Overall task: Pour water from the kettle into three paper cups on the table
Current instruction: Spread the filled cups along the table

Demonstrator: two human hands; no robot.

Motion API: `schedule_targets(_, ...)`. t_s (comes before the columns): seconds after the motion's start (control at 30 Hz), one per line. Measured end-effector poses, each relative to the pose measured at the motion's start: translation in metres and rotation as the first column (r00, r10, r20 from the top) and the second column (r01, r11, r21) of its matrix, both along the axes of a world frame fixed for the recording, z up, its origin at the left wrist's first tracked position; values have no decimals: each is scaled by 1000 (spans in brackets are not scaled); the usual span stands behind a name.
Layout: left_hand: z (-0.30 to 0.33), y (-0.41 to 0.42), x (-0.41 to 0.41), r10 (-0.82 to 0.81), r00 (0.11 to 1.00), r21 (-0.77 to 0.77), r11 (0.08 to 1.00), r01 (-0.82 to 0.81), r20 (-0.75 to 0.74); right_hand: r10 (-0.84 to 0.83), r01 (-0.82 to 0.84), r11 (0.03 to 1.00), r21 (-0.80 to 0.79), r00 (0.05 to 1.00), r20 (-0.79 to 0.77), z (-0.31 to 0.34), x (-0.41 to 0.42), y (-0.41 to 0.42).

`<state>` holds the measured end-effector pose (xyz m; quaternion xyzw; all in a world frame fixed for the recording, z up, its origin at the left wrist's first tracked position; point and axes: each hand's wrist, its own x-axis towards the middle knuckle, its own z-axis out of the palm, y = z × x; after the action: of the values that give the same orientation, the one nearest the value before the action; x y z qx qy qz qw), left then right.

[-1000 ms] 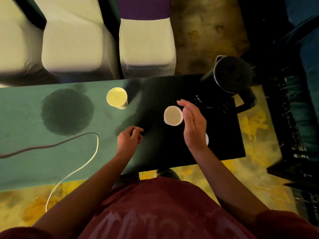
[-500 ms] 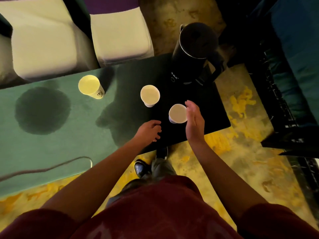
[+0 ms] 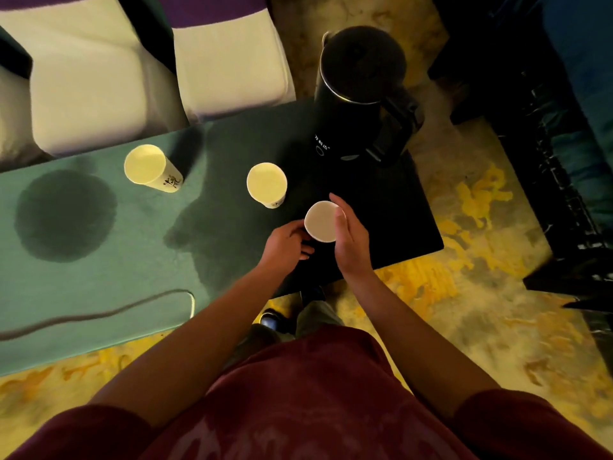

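Three pale paper cups stand upright on the green table [image 3: 83, 293]: a left cup [image 3: 146, 166], a middle cup [image 3: 266, 182] and a near cup [image 3: 321, 220]. My right hand [image 3: 348, 240] wraps its fingers around the near cup's right side. My left hand [image 3: 287, 242] touches the same cup's left side low down, fingers curled. The black kettle [image 3: 360, 94] stands at the table's far right corner, handle pointing right, untouched.
A dark round wet patch [image 3: 64, 215] marks the cloth at left. A thin cable [image 3: 99, 315] lies along the near edge. Two white-covered chairs [image 3: 229, 58] stand behind the table. Patterned yellow carpet [image 3: 481, 260] lies to the right, with dark furniture beyond.
Both hands have closed in on the near cup: the right hand now wraps it and the left hand has come up against its left side.
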<state>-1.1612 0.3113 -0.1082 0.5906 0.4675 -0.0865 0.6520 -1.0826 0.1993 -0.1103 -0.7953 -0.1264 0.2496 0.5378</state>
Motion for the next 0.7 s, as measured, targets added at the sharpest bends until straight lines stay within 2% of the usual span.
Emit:
schedule_targets(0.27,9,-4,17,12,995,126,992,0,-94,67,-68,997,-23,998,-19,9,17,10)
schedule_targets(0.33,13,-6,22,52,993,112,993,-40,-104,74,-74,997,-26,997,-4,14,20,8)
schedule_targets(0.4,17,-7,27,169,979,-8,985,-171,-115,82,-82,997,-16,997,-4,22,22,8)
schedule_targets(0.43,20,-8,28,259,958,-132,952,-275,-127,82,-82,997,-7,997,-6,27,22,7)
schedule_targets(0.5,35,-11,32,440,886,-393,796,-461,-147,94,-94,995,11,996,2,42,23,9)
schedule_targets(0.53,42,-13,34,501,853,-473,722,-506,-148,106,-106,994,14,994,6,51,22,10)
schedule_targets(0.6,52,-17,38,583,802,-577,614,-538,-128,125,-126,992,31,992,15,65,21,11)
schedule_targets(0.7,64,-23,39,671,738,-672,513,-534,-75,137,-138,989,62,990,29,84,18,8)
